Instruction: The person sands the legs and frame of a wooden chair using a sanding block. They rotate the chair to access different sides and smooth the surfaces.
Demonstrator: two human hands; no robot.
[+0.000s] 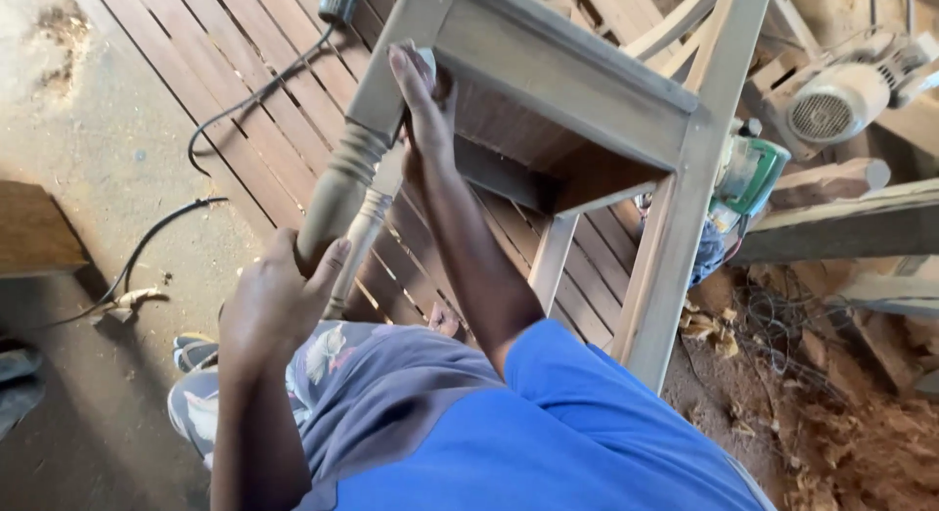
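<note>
- Sawdust and wood scraps covered the workshop floor (117, 159), with slatted boards (264, 110) laid beneath the work; the unfinished wooden chair (577, 100) lay tipped over the person's lap, its seat frame toward twelve o'clock and its legs running down toward six.
- At about eight o'clock from the seat frame, the left hand (279, 301) was wrapped around the lower end of the turned leg (342, 183), fingers closed narrow on it.
- Toward eleven o'clock, the right hand (425, 110) was pressed against the corner where that leg met the seat rail, fingers nearly flat; a pale scrap showed under the fingertips, possibly abrasive paper, but I could not tell for sure.
- Done well, I judged, this rubbing called for a steady left grip so the chair would not roll, and strokes along the grain, with light pressure at the turned beads.
- Further out, a black cable (245, 105) trailed over the slats at ten o'clock, a green power tool (753, 174) sat at three o'clock, and a grey motor (841, 95) lay at two o'clock.
</note>
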